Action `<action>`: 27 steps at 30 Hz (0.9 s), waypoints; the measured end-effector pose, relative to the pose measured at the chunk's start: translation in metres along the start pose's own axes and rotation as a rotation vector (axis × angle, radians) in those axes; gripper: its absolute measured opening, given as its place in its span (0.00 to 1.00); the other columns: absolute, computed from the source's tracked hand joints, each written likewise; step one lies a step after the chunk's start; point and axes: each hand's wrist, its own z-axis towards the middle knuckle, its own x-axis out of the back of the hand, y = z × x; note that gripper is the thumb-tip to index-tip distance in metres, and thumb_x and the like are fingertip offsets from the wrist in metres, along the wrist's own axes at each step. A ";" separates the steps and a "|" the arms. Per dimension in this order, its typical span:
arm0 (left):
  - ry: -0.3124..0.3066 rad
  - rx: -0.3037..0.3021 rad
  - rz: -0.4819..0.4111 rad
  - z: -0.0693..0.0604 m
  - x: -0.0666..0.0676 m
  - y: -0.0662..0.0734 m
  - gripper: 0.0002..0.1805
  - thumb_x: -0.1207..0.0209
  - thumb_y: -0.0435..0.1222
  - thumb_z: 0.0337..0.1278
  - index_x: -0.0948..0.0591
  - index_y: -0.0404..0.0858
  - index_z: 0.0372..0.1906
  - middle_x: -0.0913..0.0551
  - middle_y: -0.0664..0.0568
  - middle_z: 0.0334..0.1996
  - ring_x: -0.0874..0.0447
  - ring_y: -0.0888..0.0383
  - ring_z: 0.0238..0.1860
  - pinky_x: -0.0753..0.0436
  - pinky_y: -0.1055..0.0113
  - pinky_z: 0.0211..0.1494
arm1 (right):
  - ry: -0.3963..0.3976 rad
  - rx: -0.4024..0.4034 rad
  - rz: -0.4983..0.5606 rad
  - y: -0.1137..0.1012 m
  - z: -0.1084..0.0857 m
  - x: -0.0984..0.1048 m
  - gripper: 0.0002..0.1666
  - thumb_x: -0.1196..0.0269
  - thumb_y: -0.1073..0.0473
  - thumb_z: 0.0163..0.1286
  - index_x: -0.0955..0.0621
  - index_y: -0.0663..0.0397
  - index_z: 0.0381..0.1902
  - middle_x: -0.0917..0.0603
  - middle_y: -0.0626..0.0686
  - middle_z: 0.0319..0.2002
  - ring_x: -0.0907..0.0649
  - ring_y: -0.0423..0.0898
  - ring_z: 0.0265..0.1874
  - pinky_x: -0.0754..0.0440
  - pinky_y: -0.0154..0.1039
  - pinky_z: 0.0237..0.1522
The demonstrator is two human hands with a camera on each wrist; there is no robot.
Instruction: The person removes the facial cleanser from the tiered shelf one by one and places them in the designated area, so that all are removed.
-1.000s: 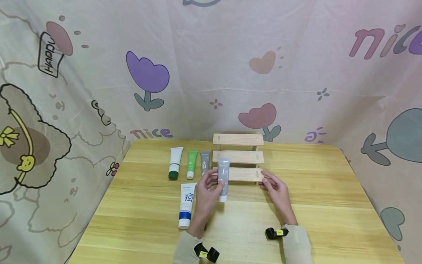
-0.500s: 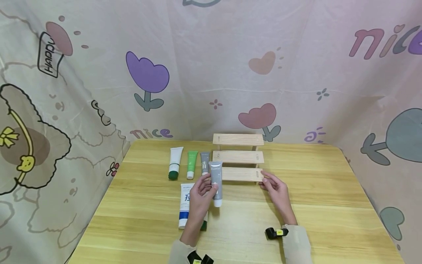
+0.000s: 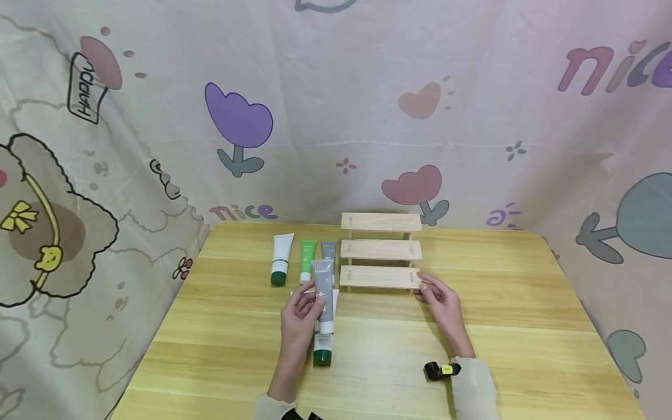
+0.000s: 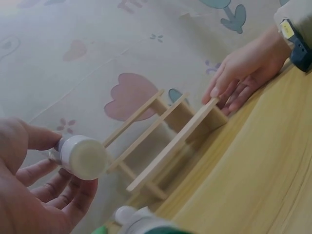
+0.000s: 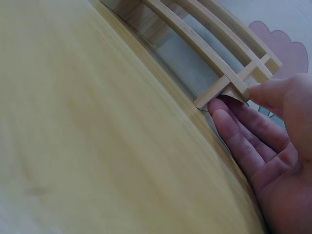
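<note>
My left hand (image 3: 298,326) pinches a grey squeeze tube (image 3: 323,289) between thumb and fingers, its white cap (image 4: 87,157) downward in the head view and facing the camera in the left wrist view. A three-tier wooden stand (image 3: 380,277) stands just to the right of the tube, its steps bare. At the stand's lower right end, my right hand (image 3: 443,306) grips the lowest step, with the thumb on its edge and fingertips by the leg (image 5: 213,91). The held tube partly covers a white tube with a dark green cap (image 3: 322,353).
Left of the stand lie a white tube with a green cap (image 3: 281,256), a green tube (image 3: 307,259) and another grey tube (image 3: 329,249), partly covered. My left hand hides most of another white tube. A patterned cloth (image 3: 336,116) hangs behind the wooden table (image 3: 525,326).
My left hand has moved left and slightly toward me with the grey tube, away from the stand. It now covers the blue-banded white tube. My right hand has stayed on the step.
</note>
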 end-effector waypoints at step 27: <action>0.149 0.091 0.068 -0.001 0.071 -0.007 0.24 0.35 0.39 0.69 0.22 0.39 0.67 0.19 0.37 0.60 0.17 0.63 0.53 0.19 0.74 0.55 | -0.003 0.018 0.028 0.002 -0.001 0.002 0.21 0.41 0.61 0.79 0.21 0.64 0.65 0.15 0.70 0.49 0.11 0.49 0.43 0.13 0.39 0.47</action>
